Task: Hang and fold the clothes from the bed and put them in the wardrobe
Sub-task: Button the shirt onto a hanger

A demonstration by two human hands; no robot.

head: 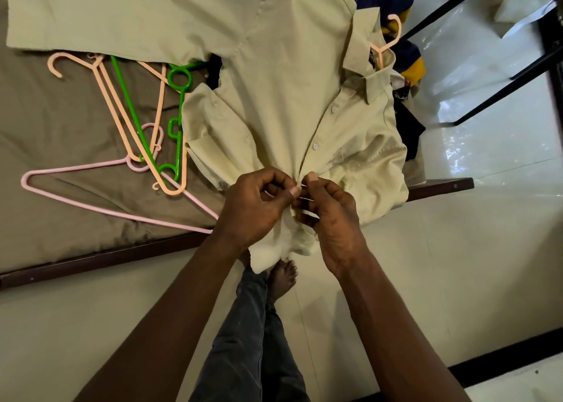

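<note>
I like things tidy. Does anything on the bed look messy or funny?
Yes. The spare hangers lie crisscrossed in a tangled heap on the bed, left of the shirt, whose hem hangs over the bed's edge.

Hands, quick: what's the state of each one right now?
Left hand: closed, pinching one front edge of the pale green shirt, low on the button line.
Right hand: closed, pinching the facing front edge of the same shirt.
</note>
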